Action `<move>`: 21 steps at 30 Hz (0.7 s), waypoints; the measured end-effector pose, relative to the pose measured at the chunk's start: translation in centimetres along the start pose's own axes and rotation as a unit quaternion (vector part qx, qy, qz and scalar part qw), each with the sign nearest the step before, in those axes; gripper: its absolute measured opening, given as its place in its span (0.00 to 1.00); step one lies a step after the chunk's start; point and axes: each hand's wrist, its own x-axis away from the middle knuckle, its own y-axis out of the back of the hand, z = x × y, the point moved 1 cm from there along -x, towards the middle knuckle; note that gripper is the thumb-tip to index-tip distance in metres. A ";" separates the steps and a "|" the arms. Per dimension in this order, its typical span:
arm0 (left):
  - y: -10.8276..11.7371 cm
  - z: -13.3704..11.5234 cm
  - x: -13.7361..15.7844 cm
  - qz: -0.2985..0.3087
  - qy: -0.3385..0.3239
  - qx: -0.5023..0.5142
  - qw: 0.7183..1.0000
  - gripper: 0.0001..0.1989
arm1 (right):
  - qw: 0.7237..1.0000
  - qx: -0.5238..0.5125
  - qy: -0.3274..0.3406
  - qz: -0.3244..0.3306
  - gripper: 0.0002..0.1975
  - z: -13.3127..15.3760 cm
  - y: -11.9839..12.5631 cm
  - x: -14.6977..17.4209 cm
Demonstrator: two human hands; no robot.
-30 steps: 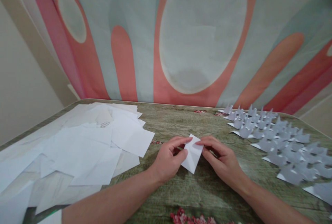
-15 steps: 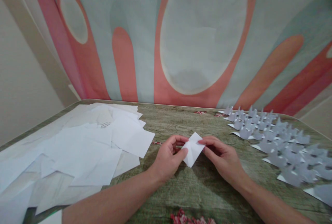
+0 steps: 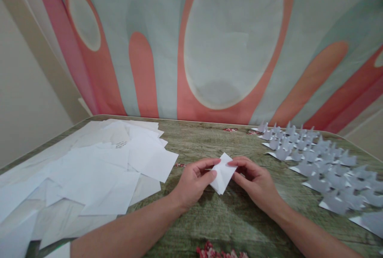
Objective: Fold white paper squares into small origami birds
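Observation:
Between my two hands is a small piece of white paper (image 3: 222, 173), folded into a layered diamond with creases on its face. My left hand (image 3: 194, 178) pinches its left corner, thumb on the near face and fingers at the upper left edge. On the opposite side, my right hand (image 3: 256, 180) grips the right corner between thumb and fingers. The folded paper is held just above the wood-patterned tabletop (image 3: 191, 226), tilted toward me. Its back side is hidden, and so are some of my fingertips.
A wide, loose pile of white paper sheets (image 3: 98, 174) covers the left of the table. Rows of folded white paper figures (image 3: 311, 156) with pointed tips stand along the right. Behind the table hangs a backdrop (image 3: 167, 70) with coral and pale shapes.
The lower layers of the folded paper have parted slightly at the bottom tip. My left index finger has shifted a little along the upper edge; both hands keep their hold.

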 end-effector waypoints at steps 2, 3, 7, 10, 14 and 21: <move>0.0 -0.1 0.0 0.002 -0.008 -0.018 1.000 0.16 | 1.000 0.003 0.009 0.007 0.07 0.1 -0.1 0.0; 0.1 -0.1 0.0 0.003 -0.012 -0.029 0.999 0.16 | 1.000 0.004 0.012 0.009 0.07 0.1 -0.1 0.0; 0.1 -0.3 0.1 0.009 -0.029 -0.065 0.997 0.14 | 1.000 0.003 0.011 0.011 0.05 0.3 -0.2 0.0; 0.1 -0.3 0.1 0.006 -0.032 -0.074 0.997 0.13 | 1.000 -0.004 0.009 0.014 0.04 0.4 -0.2 0.1; 0.0 -0.4 0.3 0.002 -0.029 -0.078 0.996 0.13 | 1.000 -0.006 0.010 0.011 0.04 0.3 -0.1 0.1; 0.0 -0.6 0.2 -0.006 -0.032 -0.064 0.997 0.12 | 1.000 -0.003 0.011 0.017 0.06 0.2 -0.2 0.3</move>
